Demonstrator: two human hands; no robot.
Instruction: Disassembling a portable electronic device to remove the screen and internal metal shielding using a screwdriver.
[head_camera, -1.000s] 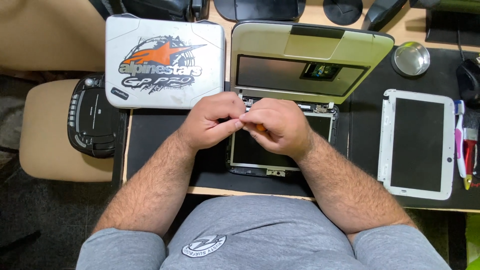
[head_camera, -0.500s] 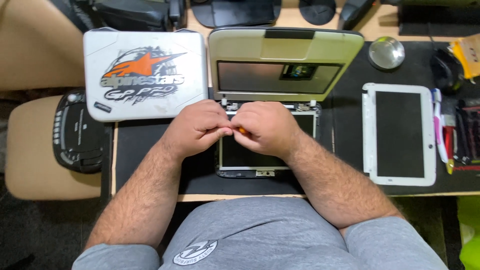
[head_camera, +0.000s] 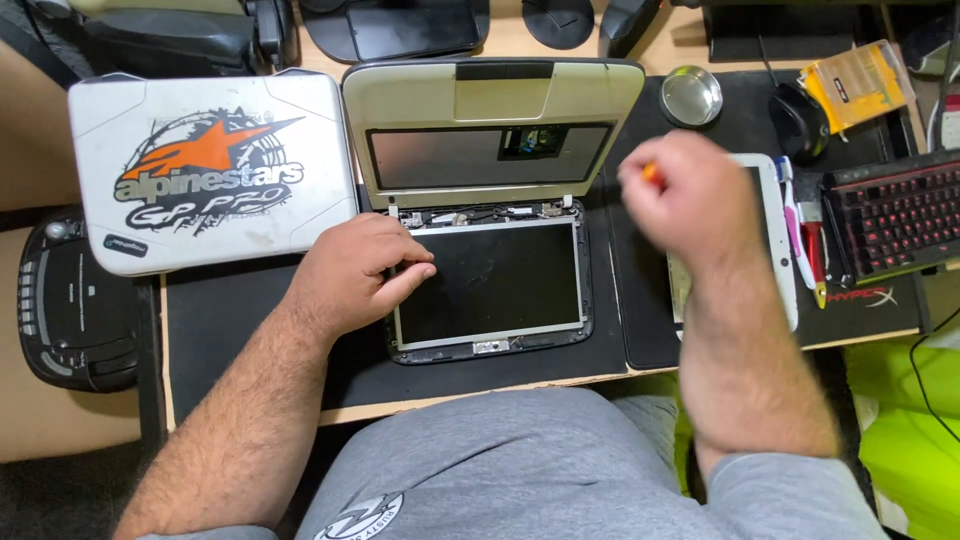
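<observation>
A small opened device lies on a black mat: its dark screen panel (head_camera: 490, 283) is flat and a beige lid (head_camera: 492, 122) stands behind it on hinges. My left hand (head_camera: 352, 273) rests on the panel's left edge with its fingers loosely curled and holds nothing. My right hand (head_camera: 685, 196), blurred, is raised to the right of the device over a white tablet (head_camera: 785, 245). It is closed on a small tool with an orange handle (head_camera: 651, 173), only the tip of which shows.
A white hard case (head_camera: 205, 170) with an orange and black graphic lies at the left, a black player (head_camera: 70, 300) beside it. A round metal dish (head_camera: 691, 96), a mouse (head_camera: 797, 120), a yellow packet (head_camera: 855, 85), hand tools (head_camera: 812, 250) and a keyboard (head_camera: 895, 215) are at the right.
My right hand has left the hinge area and swung up and right with the orange-handled tool. My left hand stayed on the panel's left edge. The camera moved closer.
</observation>
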